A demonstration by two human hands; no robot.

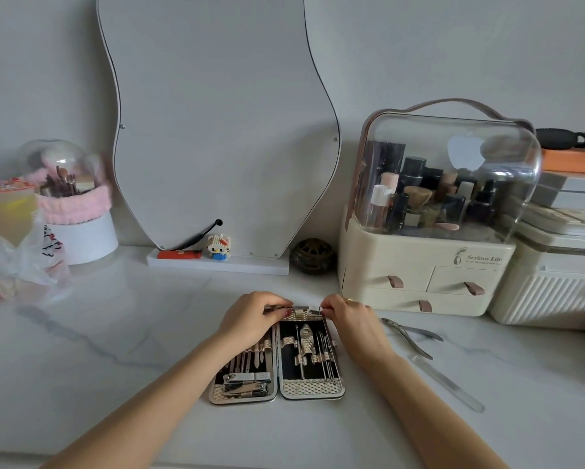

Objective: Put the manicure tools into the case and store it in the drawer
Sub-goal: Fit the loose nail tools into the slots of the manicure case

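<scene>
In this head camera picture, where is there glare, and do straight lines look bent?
Head view: soft, even light with faint shadows; a bright glare patch sits on the clear dome of the cosmetics organizer; wide-angle distortion bows the countertop edge and leans objects near the sides; the open manicure case stays sharp, the plastic bag at far left looks soft.

Home dressing area. Marble-look bench against plain wall; wavy mirror; cosmetics box with bottles and drawers; brush holder; small toy figure; iced drink.
</scene>
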